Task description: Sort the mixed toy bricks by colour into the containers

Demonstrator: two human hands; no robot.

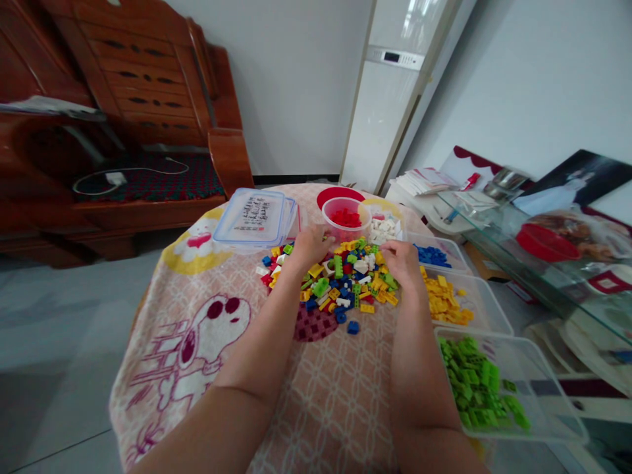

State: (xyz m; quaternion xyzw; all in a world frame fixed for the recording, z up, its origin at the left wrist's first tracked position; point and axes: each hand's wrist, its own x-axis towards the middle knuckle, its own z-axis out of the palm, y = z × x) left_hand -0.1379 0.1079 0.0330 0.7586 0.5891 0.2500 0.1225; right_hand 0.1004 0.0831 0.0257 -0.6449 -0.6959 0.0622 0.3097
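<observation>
A mixed pile of toy building bricks [345, 280] in yellow, green, blue, white and red lies on the cloth-covered round table. My left hand [312, 249] is at the pile's far left side, beside the clear round tub [340, 232] of red bricks [345, 218]. Its fingers are bent together; what is between them is too small to name. At the pile's far right, next to the white bricks [382, 230], my right hand [402, 260] has its thumb and fingers pinched together. Whatever they hold cannot be made out.
Clear boxes along the right hold blue bricks [433, 257], yellow bricks [447, 301] and green bricks [476, 382]. Stacked box lids [254, 217] lie at the far left. Behind the tub is a red round lid or dish [330, 194]. A glass shelf [533, 263] stands beyond the boxes.
</observation>
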